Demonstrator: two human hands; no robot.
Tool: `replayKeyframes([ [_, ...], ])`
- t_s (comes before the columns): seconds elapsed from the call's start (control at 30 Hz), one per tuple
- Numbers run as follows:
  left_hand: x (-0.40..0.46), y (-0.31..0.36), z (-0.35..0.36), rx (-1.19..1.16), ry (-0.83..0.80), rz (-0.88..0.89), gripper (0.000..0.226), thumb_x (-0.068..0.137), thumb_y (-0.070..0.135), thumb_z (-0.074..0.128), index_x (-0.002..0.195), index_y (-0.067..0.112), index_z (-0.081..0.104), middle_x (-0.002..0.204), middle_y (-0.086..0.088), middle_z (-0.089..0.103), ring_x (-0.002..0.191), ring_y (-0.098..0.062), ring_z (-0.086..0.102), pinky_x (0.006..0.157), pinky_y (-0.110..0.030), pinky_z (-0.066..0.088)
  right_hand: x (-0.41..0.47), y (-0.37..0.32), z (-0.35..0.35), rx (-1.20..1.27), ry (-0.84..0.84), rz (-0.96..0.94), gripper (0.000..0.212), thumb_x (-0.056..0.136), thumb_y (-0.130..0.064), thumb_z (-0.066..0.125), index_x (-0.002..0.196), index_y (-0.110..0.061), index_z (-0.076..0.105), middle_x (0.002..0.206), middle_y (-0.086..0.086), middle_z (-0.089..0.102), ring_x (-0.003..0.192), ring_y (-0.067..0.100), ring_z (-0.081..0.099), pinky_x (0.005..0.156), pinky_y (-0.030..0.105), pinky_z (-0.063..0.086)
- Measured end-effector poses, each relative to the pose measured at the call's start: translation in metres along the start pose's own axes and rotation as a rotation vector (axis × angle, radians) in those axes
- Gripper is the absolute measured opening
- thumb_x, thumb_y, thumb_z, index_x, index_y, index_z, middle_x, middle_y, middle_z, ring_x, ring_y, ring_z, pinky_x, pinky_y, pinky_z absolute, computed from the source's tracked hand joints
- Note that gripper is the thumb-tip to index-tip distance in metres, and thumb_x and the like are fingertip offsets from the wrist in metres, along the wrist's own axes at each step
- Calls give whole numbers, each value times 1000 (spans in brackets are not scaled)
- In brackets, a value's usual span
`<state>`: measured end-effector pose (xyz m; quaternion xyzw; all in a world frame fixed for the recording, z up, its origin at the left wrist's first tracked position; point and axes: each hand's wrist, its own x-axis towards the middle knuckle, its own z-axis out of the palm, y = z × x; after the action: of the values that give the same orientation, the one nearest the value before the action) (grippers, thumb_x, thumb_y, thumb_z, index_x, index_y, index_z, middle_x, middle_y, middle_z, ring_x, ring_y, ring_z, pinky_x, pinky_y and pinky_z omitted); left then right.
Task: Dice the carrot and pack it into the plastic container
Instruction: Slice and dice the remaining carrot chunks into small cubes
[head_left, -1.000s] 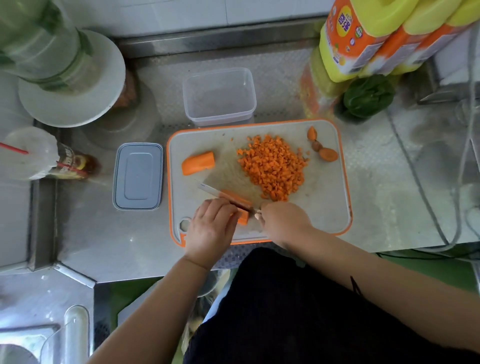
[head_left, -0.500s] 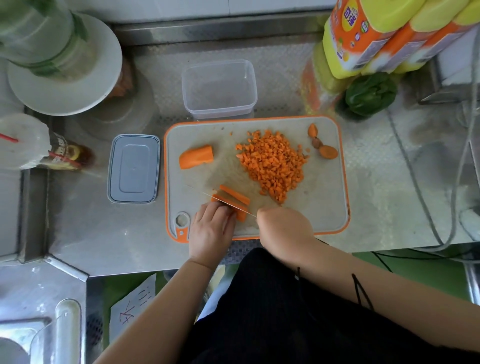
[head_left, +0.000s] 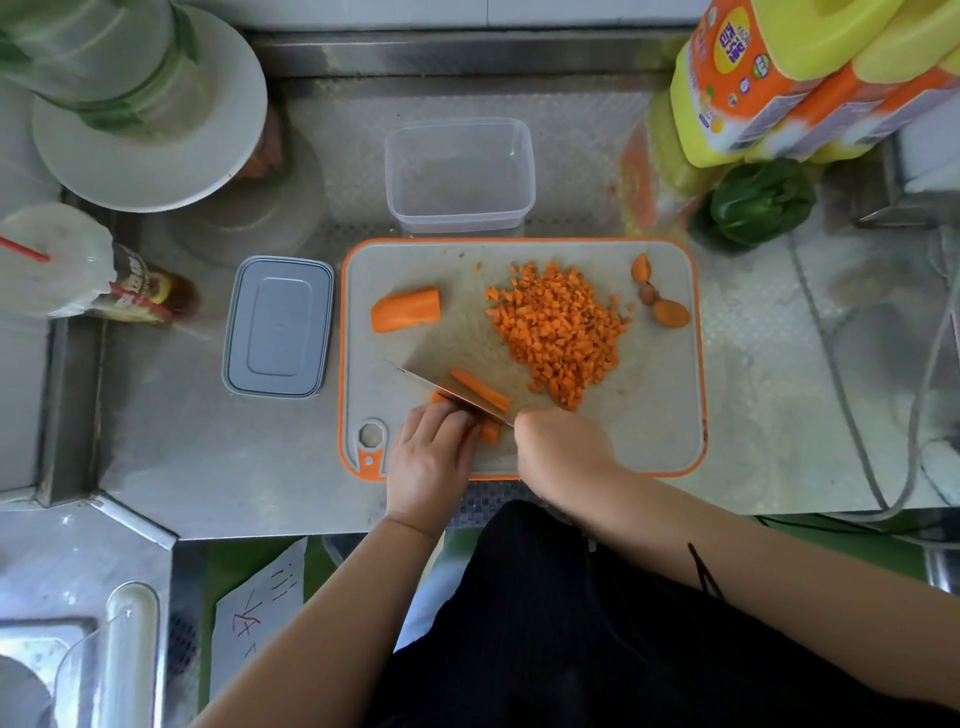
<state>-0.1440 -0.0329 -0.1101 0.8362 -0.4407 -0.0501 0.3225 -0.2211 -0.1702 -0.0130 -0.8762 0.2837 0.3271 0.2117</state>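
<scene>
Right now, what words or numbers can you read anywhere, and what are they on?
Yellow and orange bottles: printed labels with large characters, too blurred to read.
Brown bottle: label characters, too small to read.
Paper sheet below the counter: handwritten red and black marks, not legible.
Nothing else carries text.

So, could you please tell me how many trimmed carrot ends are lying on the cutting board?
3: carrot ends and, together at the cutting board's far right corner, beside the diced pile.

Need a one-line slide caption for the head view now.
Right hand slices carrot strips with knife, left hand steadying.
</scene>
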Motion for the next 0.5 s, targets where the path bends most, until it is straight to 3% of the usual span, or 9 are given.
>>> replayKeyframes([
  [0.17, -3, -2, 2, 2, -1, -8, 17, 96, 16, 59, 92, 4, 71, 99, -8, 66, 92, -28, 58, 89, -30, 44, 6, 6, 13, 33, 7, 11, 10, 92, -3, 46, 96, -8, 53, 65, 0, 41, 67, 26, 52, 56, 33, 39],
  [0.33, -4, -2, 0, 26, 30, 24, 9, 91, 8, 63, 89, 3, 70, 95, -9, 66, 89, -28, 55, 85, -31, 44, 16, 18, 1, 123, -23, -5, 23, 99, -32, 46, 84, -14, 48, 69, -1, 45, 70, 26, 53, 57, 32, 39],
  [0.5, -4, -2, -3, 32, 24, 36, 14, 92, 13, 60, 88, 3, 70, 94, -9, 65, 90, -25, 52, 82, -31, 44, -5, 13, 5, 57, 88, -75, 21, 101, -27, 40, 89, -13, 51, 64, -1, 39, 64, 26, 48, 53, 32, 35],
])
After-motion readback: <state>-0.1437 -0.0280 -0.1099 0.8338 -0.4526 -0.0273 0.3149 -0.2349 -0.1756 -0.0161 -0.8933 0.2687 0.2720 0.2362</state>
